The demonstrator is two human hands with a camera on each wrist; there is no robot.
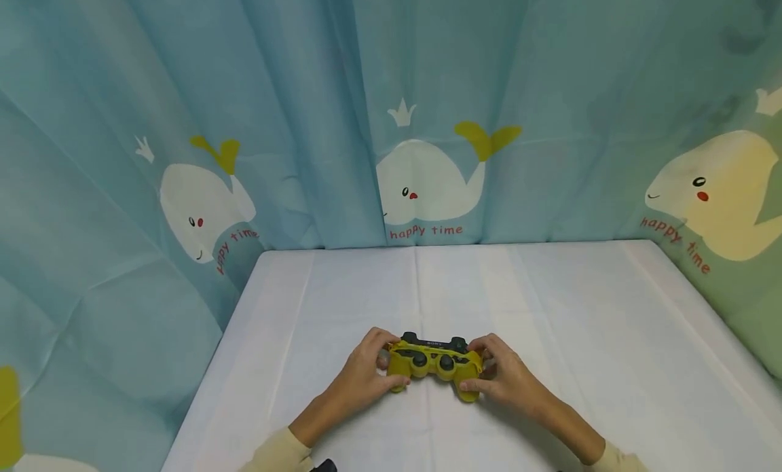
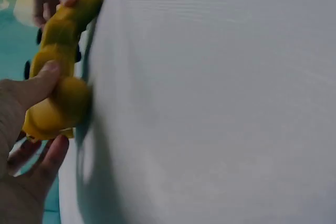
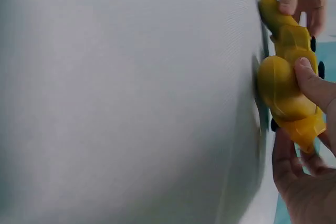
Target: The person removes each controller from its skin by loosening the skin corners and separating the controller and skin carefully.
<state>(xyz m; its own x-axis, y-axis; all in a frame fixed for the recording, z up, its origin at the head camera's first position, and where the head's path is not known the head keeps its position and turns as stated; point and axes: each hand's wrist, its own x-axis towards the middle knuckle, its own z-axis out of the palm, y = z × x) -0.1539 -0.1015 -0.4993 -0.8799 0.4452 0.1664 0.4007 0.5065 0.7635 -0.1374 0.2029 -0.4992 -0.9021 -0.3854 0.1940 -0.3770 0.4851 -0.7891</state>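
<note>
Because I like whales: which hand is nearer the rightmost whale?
Right. The right hand holds the yellow controller by its right side, below and left of that whale; the left hand holds its left side, farther away.

The controller (image 1: 434,363) partly hides the left hand (image 1: 366,369); the head view's edge crops both sleeves (image 1: 280,451).

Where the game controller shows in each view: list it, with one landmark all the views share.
Head: controller, below centre, between the left hand and right hand.
Left wrist: controller, towards the upper left.
Right wrist: controller, towards the upper right.
Shared landmark: the white table.
</note>
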